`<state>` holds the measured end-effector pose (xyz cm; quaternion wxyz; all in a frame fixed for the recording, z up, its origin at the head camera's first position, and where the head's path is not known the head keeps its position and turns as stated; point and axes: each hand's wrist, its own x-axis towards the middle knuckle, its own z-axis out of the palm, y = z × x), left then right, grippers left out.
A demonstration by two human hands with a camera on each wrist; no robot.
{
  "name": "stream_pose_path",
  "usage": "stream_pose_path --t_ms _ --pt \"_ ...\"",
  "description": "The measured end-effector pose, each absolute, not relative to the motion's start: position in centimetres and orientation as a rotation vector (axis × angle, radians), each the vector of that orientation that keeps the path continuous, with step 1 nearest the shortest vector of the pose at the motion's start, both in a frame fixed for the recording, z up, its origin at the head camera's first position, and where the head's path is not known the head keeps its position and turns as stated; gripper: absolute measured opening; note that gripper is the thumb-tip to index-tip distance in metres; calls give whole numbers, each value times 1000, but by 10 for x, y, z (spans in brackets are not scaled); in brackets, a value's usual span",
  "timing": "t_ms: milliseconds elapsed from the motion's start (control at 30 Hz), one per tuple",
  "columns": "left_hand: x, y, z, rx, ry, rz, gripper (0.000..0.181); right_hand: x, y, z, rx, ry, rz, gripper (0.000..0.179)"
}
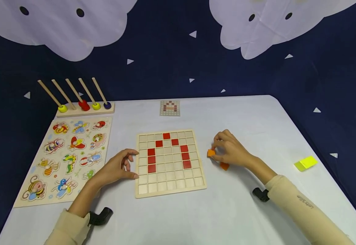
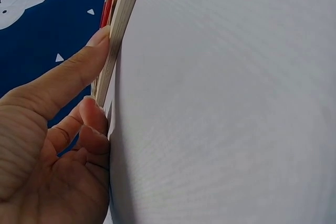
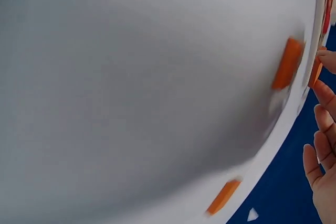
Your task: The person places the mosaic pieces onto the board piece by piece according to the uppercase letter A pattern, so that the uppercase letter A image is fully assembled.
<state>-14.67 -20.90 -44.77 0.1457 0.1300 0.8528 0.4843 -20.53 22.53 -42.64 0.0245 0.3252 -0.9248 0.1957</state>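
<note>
A wooden grid board (image 1: 170,193) lies flat on the table. Several red tiles (image 1: 151,159) sit in its cells, forming an arch. My left hand (image 1: 114,169) is at the board's left edge; its thumb and index finger are spread and touch that edge, while the other fingers are bent. The left wrist view shows the thumb (image 2: 68,82) against the board's side. To the right of the board, my right hand (image 1: 233,149) pinches an orange tile (image 1: 210,153) between thumb and fingertips. Another orange tile (image 1: 224,166) lies on the table, just below that hand.
A small pattern card (image 1: 170,108) lies behind the board. On the left are an insect puzzle board (image 1: 62,163) and a wooden peg stand (image 1: 86,114) with colored beads. Toward the right edge sits a bright yellow piece (image 1: 306,163) on the white table (image 1: 239,217).
</note>
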Motion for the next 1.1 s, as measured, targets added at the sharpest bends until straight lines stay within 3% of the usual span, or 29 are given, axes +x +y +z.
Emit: stream_pose_path --t_ms 600,1100 --pt "-148 -209 -452 401 2457 1416 73 -208 105 -428 1391 -2758 637 21" --pt "-149 -207 -452 360 2464 1386 75 -206 64 -430 1422 -2739 635 13"
